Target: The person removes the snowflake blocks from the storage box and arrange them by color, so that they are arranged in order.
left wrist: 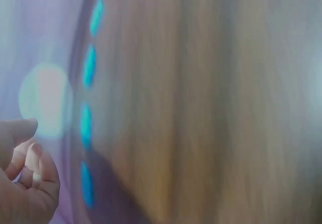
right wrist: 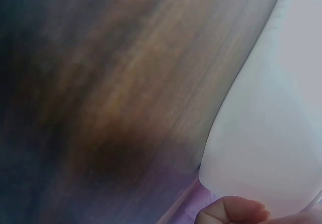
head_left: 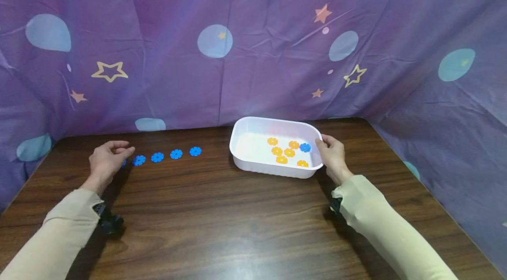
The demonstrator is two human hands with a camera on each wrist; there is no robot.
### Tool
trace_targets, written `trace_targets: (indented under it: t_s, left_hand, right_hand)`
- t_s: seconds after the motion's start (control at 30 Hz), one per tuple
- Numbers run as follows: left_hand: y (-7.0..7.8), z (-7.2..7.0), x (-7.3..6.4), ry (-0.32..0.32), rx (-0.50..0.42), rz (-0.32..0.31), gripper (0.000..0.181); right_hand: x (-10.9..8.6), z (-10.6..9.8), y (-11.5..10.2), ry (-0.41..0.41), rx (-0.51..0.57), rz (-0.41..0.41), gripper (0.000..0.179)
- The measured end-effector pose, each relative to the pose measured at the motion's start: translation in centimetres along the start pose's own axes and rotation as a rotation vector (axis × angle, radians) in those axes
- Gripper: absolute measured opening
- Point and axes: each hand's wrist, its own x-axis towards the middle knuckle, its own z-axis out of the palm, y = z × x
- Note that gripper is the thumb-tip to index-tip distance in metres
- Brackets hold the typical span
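My left hand (head_left: 108, 162) hovers over the left end of a row of several blue notched plastic discs (head_left: 157, 157) on the table, partly hiding the leftmost one. Its fingers are loosely bent, and a gap shows between thumb and fingertips with nothing in it. The row also runs along the left wrist view, where the discs (left wrist: 89, 66) look blurred. At the right end of a white plastic basin (head_left: 273, 167), my right hand (head_left: 333, 156) pinches the rim, thumb on the inside. Several orange discs (head_left: 289, 152) and one blue disc (head_left: 305, 147) lie inside the basin.
A dark wood-grain table (head_left: 222, 222) carries everything. Behind it and along the right side hangs a purple curtain (head_left: 178, 73) with stars and balloon shapes, close to the table's back edge and the basin.
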Motion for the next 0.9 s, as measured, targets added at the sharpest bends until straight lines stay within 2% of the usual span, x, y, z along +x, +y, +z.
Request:
trace_targets:
  t_s: [0.17,0.4,0.7,0.9]
  left_hand:
    - [3.5,2.1,-0.3,-0.107,-0.14,0.013,0.043]
    - [8.9,5.7,-1.1,-0.276,-0.296,0.095,0.043]
    - [15.8,11.0,-2.6,-0.375,-0.451,0.165,0.034]
    - [18.8,14.3,-3.7,-0.432,-0.484,0.175,0.031]
  right_hand:
    - [0.0,0.0,0.1,-0.004,-0.004,0.005,0.04]
    - [0.0,0.0,0.1,-0.002,0.015,0.005,0.04]
    - [0.0,-0.2,0.0,-0.004,0.014,0.013,0.041]
    - [0.0,-0.1,0.1,0.0,0.006,0.002,0.04]
